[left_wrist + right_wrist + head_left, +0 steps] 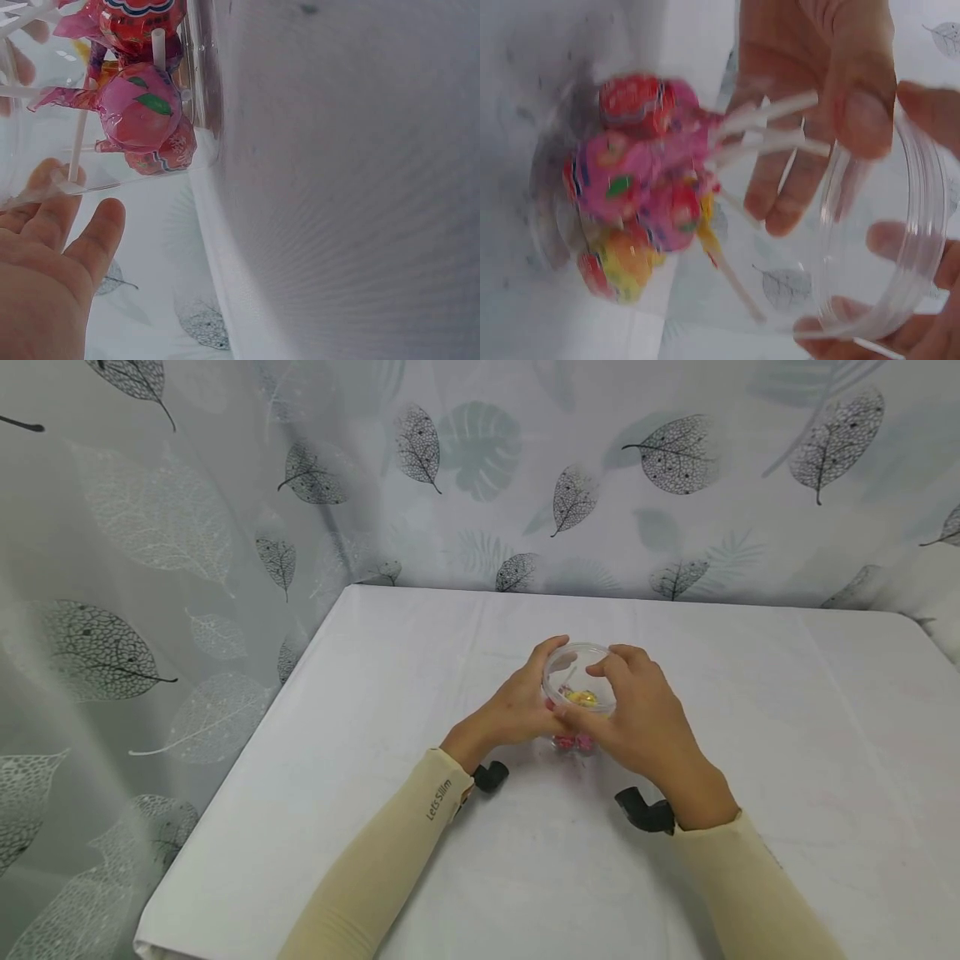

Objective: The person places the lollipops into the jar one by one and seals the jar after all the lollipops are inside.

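Note:
A clear plastic jar (212, 124) stands upright over the table, with several wrapped lollipops (615, 180) inside. Their wrappers are pink, red and yellow, and the white sticks point up towards the mouth. My left hand (516, 703) grips the jar's side near the top, its thumb across the wall in the right wrist view. A clear round lid (930, 184) sits at the jar's mouth. Around the lid's edge curl the thumb and fingers of my right hand (651, 720). The right palm hides part of the jar in the head view.
A white cloth covers the table (420, 652). Behind it and along the left hangs a leaf-patterned curtain (480, 527). Black wrist mounts (647, 812) stick out beneath both wrists, below the beige sleeves (390, 852).

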`<state>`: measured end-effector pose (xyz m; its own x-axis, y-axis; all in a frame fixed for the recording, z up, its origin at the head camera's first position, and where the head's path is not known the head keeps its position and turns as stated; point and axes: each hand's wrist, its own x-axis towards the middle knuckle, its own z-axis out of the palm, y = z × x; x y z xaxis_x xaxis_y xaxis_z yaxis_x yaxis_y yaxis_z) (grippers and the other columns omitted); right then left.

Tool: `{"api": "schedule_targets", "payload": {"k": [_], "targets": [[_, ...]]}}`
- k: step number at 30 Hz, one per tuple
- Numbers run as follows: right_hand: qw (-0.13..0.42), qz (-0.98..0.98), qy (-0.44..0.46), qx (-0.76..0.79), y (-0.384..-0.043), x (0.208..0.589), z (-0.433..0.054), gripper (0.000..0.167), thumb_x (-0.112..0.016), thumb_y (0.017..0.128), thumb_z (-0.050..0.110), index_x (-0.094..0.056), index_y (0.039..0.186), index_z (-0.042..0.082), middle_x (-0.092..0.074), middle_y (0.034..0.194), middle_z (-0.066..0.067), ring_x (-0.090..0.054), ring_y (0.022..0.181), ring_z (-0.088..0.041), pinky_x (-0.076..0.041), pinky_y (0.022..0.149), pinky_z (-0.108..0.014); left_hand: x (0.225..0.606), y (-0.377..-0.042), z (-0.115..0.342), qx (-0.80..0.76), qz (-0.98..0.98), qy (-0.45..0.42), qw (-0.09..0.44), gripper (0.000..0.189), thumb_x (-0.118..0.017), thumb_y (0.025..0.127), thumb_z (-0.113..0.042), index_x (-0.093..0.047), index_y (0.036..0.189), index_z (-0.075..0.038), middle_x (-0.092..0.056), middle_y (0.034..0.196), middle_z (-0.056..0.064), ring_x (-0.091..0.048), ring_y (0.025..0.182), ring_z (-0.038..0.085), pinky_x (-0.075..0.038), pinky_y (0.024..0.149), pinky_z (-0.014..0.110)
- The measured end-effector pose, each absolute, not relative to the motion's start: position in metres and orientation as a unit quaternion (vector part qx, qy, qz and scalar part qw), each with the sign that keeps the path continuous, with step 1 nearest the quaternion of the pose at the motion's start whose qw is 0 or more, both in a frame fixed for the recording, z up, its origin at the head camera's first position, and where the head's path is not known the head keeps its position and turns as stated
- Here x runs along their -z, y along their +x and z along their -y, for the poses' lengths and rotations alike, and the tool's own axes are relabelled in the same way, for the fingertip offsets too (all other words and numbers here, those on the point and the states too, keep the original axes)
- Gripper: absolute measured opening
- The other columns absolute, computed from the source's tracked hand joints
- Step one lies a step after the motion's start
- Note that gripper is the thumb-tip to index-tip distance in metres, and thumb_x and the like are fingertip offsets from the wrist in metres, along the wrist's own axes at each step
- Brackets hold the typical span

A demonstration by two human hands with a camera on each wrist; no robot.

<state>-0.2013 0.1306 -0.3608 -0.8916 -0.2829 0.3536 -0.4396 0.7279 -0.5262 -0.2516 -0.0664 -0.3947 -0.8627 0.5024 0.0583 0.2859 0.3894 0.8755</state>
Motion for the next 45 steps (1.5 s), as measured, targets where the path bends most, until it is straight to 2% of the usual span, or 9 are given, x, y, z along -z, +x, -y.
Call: {"api": "schedule_targets", "payload": {"k": [5,12,18,24,26,31,34,40,45], "targets": [[0.096,0.924,0.207,-0.307,-0.2001,0.3570,-0.1346,0.055,-0.077,0.093,0.038,-0.061,0.127,-0.001,-0.045,0.154,-0.026,-0.047,0.137,-0.048,-0.046,0.099,-0.068,0.3947,-0.2517,0.0670,-0.500,-0.824,0.242,0.108,0.113,-0.086,0.079,-0.018,-0.015,0.165,-0.029,-0.048,0.152,0.008,-0.055,0.122,0.020,-0.050,0.102,0.039],[0.127,0.923,0.194,-0.308,-0.2000,0.3580,-0.1312,0.058,-0.085,0.086,0.041,-0.065,0.118,-0.002,-0.053,0.141,-0.027,-0.054,0.125,-0.048,-0.050,0.091,-0.065,0.3952,-0.2518,0.0668,-0.501,-0.824,0.243,0.107,0.114,-0.088,0.078,-0.015,-0.015,0.166,-0.027,-0.047,0.154,0.009,-0.054,0.126,0.023,-0.048,0.104,0.039],[0.107,0.927,0.207,-0.294,-0.1989,0.3555,-0.1357,0.055,-0.077,0.092,0.037,-0.062,0.127,-0.002,-0.048,0.151,-0.028,-0.050,0.134,-0.050,-0.048,0.095,-0.069,0.3952,-0.2522,0.0660,-0.498,-0.825,0.246,0.104,0.112,-0.086,0.081,-0.020,-0.014,0.166,-0.027,-0.046,0.154,0.010,-0.054,0.124,0.021,-0.049,0.103,0.041],[0.159,0.925,0.200,-0.282,-0.1977,0.3576,-0.1304,0.057,-0.085,0.084,0.040,-0.065,0.115,-0.003,-0.057,0.134,-0.028,-0.059,0.117,-0.048,-0.051,0.087,-0.062,0.3952,-0.2521,0.0656,-0.501,-0.824,0.239,0.109,0.111,-0.086,0.081,-0.016,-0.015,0.165,-0.029,-0.047,0.153,0.009,-0.054,0.124,0.021,-0.050,0.102,0.040],[0.145,0.930,0.196,-0.277,-0.1968,0.3559,-0.1305,0.057,-0.084,0.086,0.041,-0.064,0.117,-0.003,-0.056,0.136,-0.028,-0.058,0.118,-0.048,-0.051,0.087,-0.063,0.3950,-0.2518,0.0657,-0.500,-0.826,0.237,0.109,0.111,-0.086,0.081,-0.017,-0.015,0.165,-0.029,-0.047,0.153,0.009,-0.054,0.125,0.022,-0.049,0.103,0.040],[0.071,0.936,0.201,-0.279,-0.1966,0.3510,-0.1345,0.059,-0.073,0.096,0.040,-0.056,0.129,-0.005,-0.040,0.157,-0.031,-0.047,0.135,-0.053,-0.046,0.097,-0.070,0.3951,-0.2520,0.0657,-0.494,-0.830,0.235,0.106,0.113,-0.088,0.080,-0.020,-0.015,0.165,-0.028,-0.047,0.152,0.009,-0.054,0.125,0.022,-0.049,0.104,0.042],[0.081,0.935,0.206,-0.277,-0.1967,0.3520,-0.1339,0.058,-0.075,0.095,0.037,-0.055,0.128,-0.006,-0.041,0.155,-0.033,-0.048,0.133,-0.055,-0.045,0.100,-0.069,0.3949,-0.2526,0.0654,-0.493,-0.830,0.237,0.106,0.114,-0.088,0.078,-0.018,-0.015,0.165,-0.028,-0.048,0.152,0.009,-0.054,0.124,0.021,-0.049,0.103,0.042],[0.128,0.936,0.205,-0.256,-0.1953,0.3528,-0.1295,0.056,-0.081,0.090,0.034,-0.059,0.121,-0.007,-0.052,0.143,-0.035,-0.055,0.121,-0.057,-0.047,0.098,-0.067,0.3958,-0.2530,0.0658,-0.493,-0.830,0.236,0.109,0.114,-0.088,0.080,-0.018,-0.014,0.165,-0.030,-0.046,0.153,0.009,-0.054,0.129,0.027,-0.049,0.105,0.043],[0.100,0.940,0.197,-0.261,-0.1947,0.3525,-0.1297,0.057,-0.075,0.094,0.037,-0.055,0.124,-0.007,-0.044,0.152,-0.035,-0.051,0.130,-0.057,-0.047,0.098,-0.069,0.3959,-0.2524,0.0654,-0.490,-0.832,0.235,0.107,0.113,-0.088,0.080,-0.018,-0.015,0.165,-0.030,-0.047,0.152,0.008,-0.054,0.126,0.023,-0.049,0.105,0.041]]}}
